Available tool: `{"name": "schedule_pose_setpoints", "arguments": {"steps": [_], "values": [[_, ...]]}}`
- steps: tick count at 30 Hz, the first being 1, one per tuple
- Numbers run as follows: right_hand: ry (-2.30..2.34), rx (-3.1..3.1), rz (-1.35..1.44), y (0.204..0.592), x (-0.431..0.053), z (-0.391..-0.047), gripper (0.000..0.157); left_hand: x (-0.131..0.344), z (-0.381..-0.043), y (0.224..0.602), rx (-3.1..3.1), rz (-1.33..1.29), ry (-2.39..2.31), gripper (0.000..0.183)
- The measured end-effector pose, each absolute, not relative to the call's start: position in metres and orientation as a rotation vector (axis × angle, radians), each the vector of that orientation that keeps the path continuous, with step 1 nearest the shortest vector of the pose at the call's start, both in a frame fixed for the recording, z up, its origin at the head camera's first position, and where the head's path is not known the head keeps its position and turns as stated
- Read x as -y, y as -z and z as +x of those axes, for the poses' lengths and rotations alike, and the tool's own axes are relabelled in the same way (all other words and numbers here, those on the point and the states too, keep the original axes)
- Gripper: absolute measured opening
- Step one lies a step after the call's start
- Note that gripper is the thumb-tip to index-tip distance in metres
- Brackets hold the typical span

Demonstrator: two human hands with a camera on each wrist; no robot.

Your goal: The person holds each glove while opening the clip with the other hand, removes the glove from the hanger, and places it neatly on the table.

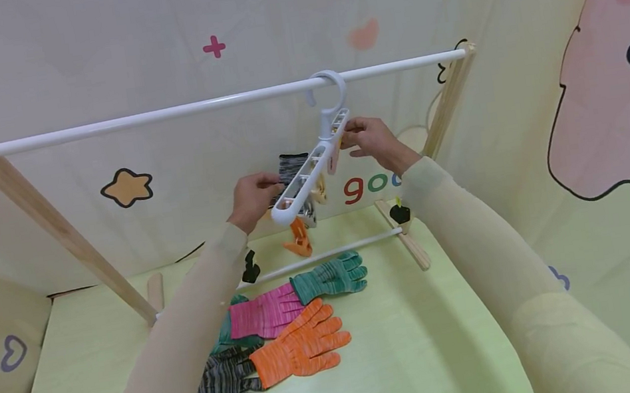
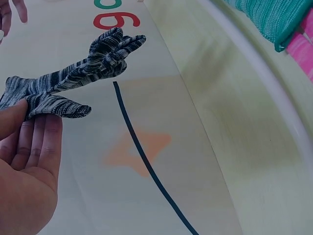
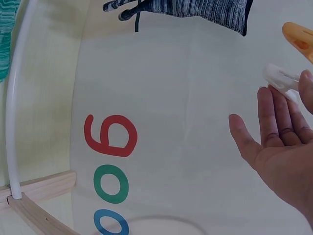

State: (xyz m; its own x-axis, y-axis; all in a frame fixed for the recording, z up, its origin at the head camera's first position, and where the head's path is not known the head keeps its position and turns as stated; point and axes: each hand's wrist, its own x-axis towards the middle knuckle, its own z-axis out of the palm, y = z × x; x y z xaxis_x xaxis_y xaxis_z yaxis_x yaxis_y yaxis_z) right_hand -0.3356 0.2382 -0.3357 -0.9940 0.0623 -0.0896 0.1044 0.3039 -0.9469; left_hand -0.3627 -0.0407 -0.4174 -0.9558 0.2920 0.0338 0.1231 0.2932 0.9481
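A white multi-slot hanger (image 1: 303, 181) hangs by its hook from the white rail, tilted toward me. My left hand (image 1: 255, 199) pinches a black-and-grey striped knit glove (image 2: 73, 76) near one edge, with thumb above and fingers beneath. In the head view the hanger hides part of this glove. On the hanger's far side, my right hand (image 1: 375, 141) pinches a pale clip (image 3: 279, 78) between thumb and fingertips. An orange-yellow clip (image 3: 299, 40) is just above that hand in the right wrist view. An orange clip (image 1: 299, 239) dangles below the hanger's near end.
The rail (image 1: 158, 116) spans two wooden posts, with a lower bar (image 1: 329, 253) near the table. On the table lie an orange glove (image 1: 302, 346), a pink glove (image 1: 261, 313), green gloves (image 1: 329, 277) and a dark striped glove (image 1: 226, 380). A printed wall stands behind.
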Motion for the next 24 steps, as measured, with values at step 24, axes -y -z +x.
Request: {"name": "schedule_pose_setpoints", "arguments": {"steps": [24], "values": [[1.868, -2.522, 0.187, 0.333, -0.247, -0.332, 0.045, 0.068, -0.348, 0.417, -2.226, 0.223, -1.976, 0.03]]}}
